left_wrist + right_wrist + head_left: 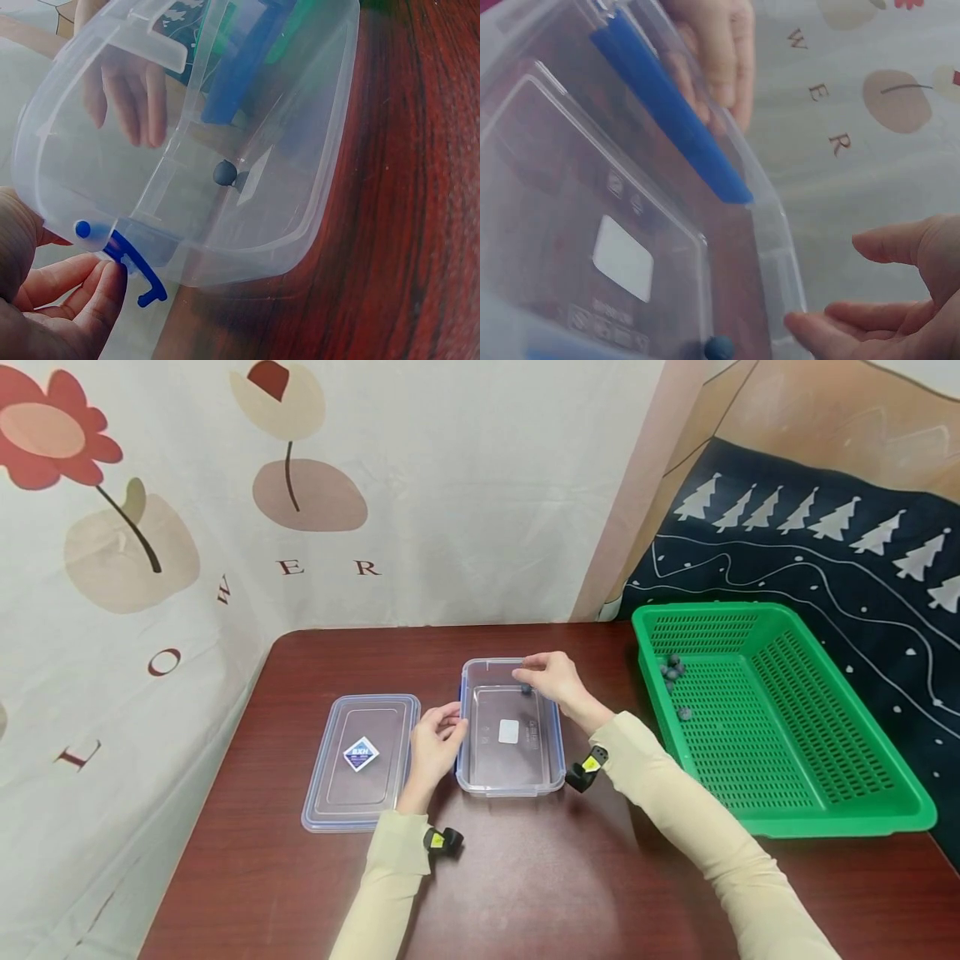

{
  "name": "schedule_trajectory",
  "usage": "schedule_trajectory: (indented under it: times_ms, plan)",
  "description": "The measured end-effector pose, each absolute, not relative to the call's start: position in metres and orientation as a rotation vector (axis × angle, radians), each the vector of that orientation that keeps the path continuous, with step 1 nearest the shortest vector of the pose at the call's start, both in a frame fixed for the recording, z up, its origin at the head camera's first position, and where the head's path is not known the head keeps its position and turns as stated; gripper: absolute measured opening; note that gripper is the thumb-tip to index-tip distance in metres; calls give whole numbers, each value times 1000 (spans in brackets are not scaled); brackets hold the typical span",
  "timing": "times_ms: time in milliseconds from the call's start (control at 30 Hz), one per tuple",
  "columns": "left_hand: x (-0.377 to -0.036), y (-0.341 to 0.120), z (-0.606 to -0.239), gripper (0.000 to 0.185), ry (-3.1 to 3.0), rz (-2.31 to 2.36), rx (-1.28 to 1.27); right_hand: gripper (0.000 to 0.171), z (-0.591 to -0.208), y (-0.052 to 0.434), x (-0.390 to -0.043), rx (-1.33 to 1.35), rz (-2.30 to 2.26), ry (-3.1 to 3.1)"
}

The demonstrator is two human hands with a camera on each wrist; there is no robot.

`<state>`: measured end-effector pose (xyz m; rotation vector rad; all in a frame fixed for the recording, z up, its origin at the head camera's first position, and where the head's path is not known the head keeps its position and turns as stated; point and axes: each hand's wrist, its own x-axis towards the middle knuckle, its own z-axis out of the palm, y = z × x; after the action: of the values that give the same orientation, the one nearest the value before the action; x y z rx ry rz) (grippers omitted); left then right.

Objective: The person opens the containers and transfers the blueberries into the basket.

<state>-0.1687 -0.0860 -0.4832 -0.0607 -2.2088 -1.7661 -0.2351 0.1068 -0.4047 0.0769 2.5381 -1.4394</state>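
A clear plastic food box (487,777) with blue side latches stands uncovered on the table. One blueberry (225,173) lies inside it, near the far end in the head view. My left hand (435,745) holds the box's left side, its fingers at the blue latch (139,262). Over the far right corner is my right hand (553,680); its thumb and fingers are apart with nothing between them. In the right wrist view the fingertips (799,324) are beside the box rim, and whether they touch it I cannot tell.
A clear lid (337,793) with a blue-edged rim and a diamond label lies left of the box. On the right stands a green basket (780,822) with several blueberries (672,670) along its left side. A patterned cloth hangs behind the brown table (525,877).
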Motion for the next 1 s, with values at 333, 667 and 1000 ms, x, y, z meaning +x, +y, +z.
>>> schedule_trajectory:
  times_ms: [333,667,1000]
  plan:
    - [-154,-81,-451,26,-2219,-1778,-80,47,-420,90,-232,122,-1231,2584]
    - [-152,-80,-444,25,-2228,-1765,-75,47,-428,82,-236,129,-1197,2580]
    - [-165,-83,-472,26,-2223,-1763,-57,46,-433,72,-241,56,-1171,2581]
